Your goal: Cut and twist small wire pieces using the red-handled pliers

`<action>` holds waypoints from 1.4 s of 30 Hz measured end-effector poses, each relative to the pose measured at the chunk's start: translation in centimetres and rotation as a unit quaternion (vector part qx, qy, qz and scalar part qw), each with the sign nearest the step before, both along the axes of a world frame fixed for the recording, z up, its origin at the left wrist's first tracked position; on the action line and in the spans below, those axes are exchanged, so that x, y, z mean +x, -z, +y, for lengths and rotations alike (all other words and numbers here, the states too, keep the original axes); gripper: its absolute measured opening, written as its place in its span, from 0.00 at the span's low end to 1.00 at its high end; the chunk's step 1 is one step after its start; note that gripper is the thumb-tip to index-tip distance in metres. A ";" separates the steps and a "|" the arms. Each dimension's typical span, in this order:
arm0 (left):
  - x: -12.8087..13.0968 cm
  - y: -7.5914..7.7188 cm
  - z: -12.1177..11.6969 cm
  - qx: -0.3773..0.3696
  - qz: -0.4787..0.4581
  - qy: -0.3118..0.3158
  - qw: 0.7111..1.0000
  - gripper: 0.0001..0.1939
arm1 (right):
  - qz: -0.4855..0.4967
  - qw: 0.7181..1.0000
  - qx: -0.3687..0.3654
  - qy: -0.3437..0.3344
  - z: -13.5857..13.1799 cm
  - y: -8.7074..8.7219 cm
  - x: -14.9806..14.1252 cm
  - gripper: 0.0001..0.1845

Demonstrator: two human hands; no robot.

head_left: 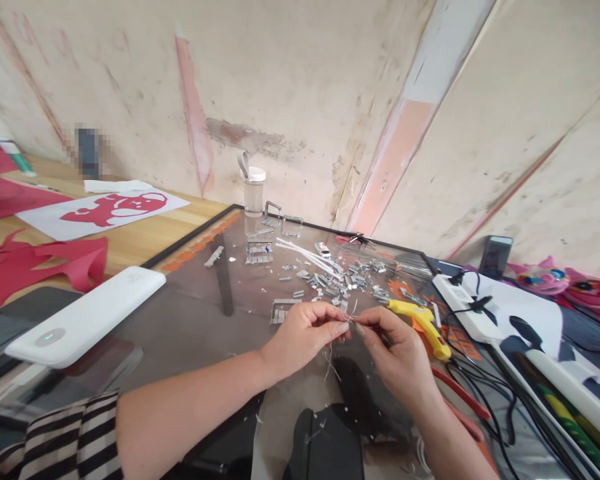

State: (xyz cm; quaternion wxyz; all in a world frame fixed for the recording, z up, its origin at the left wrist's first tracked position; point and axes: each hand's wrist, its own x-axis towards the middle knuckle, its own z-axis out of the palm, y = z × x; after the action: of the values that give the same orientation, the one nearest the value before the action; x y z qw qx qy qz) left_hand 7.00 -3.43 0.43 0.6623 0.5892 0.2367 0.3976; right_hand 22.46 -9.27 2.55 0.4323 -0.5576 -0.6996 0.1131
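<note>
My left hand and my right hand meet over the dark glossy tabletop, both closed in a fingertip pinch. Between them they grip a thin, pale wire-like strand, whose short end sticks up from the fingers. Loose thin strands dangle below my left hand; whether they join the pinched one I cannot tell. Just beyond the fingers lies a scatter of small grey metal pieces. A grey bracket-like piece sits beside my left hand. Near my right hand lies a yellow glue gun.
White sticks and a lidded clear cup stand farther back. A white power bank lies left, near red cut-outs. At right are a power strip, tangled black cables and a red-handled tool.
</note>
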 end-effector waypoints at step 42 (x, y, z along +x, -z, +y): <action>0.0 0.2 -0.5 0.180 0.094 -0.048 0.978 0.05 | 0.154 0.982 -0.107 0.009 0.5 0.9 0.0 0.08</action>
State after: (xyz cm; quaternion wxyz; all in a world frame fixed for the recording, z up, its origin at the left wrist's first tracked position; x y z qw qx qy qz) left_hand 7.00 -3.91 0.24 0.5001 0.7219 0.2504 0.4074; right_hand 22.49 -8.72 1.69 0.4739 -0.5831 -0.6030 0.2682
